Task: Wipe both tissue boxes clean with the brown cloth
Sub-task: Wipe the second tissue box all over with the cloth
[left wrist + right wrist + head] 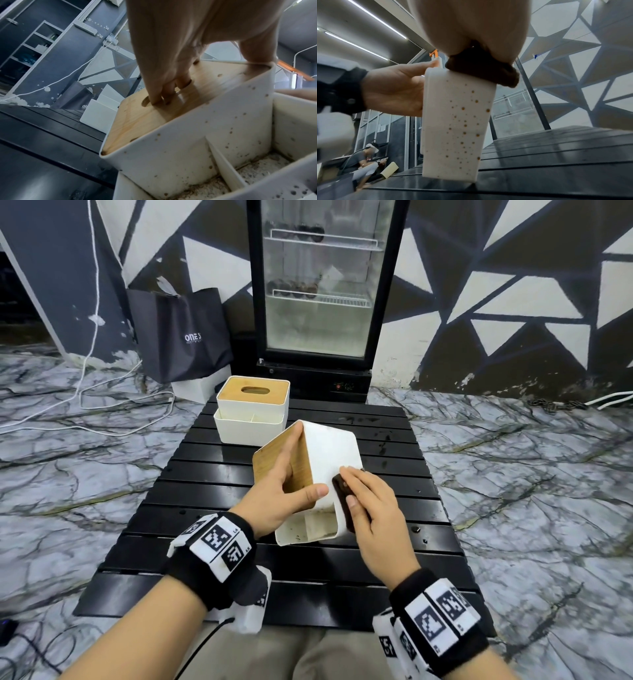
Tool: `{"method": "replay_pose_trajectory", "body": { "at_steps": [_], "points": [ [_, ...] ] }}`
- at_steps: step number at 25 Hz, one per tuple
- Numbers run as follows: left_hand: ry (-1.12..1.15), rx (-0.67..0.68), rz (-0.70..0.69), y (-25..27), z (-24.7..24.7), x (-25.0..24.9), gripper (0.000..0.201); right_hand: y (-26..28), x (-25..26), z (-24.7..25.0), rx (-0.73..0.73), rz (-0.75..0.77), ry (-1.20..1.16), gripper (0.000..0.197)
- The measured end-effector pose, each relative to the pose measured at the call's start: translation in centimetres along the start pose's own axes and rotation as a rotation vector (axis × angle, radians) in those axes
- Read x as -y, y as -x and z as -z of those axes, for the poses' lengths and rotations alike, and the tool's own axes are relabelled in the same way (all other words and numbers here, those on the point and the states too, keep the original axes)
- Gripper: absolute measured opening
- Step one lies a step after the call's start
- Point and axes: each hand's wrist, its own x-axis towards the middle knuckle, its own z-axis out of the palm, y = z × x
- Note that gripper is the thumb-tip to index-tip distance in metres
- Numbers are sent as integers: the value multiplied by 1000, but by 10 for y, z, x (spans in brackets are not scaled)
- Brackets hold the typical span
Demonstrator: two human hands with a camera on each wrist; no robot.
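brown-speckled white tissue box (453,121), tipped sideways, under brown cloth (481,69).

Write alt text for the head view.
A left hand tilts a white tissue box with a wooden lid on a black slatted table, while the right hand presses a brown cloth against its side. A second tissue box stands behind.
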Motion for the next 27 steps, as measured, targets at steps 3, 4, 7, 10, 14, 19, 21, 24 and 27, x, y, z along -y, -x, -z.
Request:
{"method": "replay_pose_trajectory", "body": {
  "at_steps": [3, 4, 7, 10, 14, 19, 21, 24, 27],
  "points": [
    [35, -22, -10, 1, 0, 1, 85, 2, 0, 1, -23, -72, -5, 43],
    [34, -22, -15, 1, 0, 1, 85, 3, 4, -2, -27, -67, -1, 44],
    [-38, -19, -31, 2, -2, 2, 92, 2, 13, -7, -8, -6, 4, 42],
    [-84, -14, -43, 3, -2, 3, 95, -6, 7, -1, 34, 12, 20, 41],
    [-51, -6, -46, 4, -2, 4, 94, -3, 9, -3, -8, -14, 16, 42],
    [-116, 61, -30, 7, -4, -1, 92, -15, 26, -8, -10, 95, 10, 41],
    [-166, 69, -38, 9, -4, -2, 93, -26, 30, -8, -27, 109, -4, 40],
    [-212, 83, -44, 10, -4, -2, 95, -38, 31, -5, -28, 123, 7, 39],
    [-201, 111, -35, 14, -5, -3, 96, -47, 31, 4, 14, 78, 22, 37]
  ]
}}
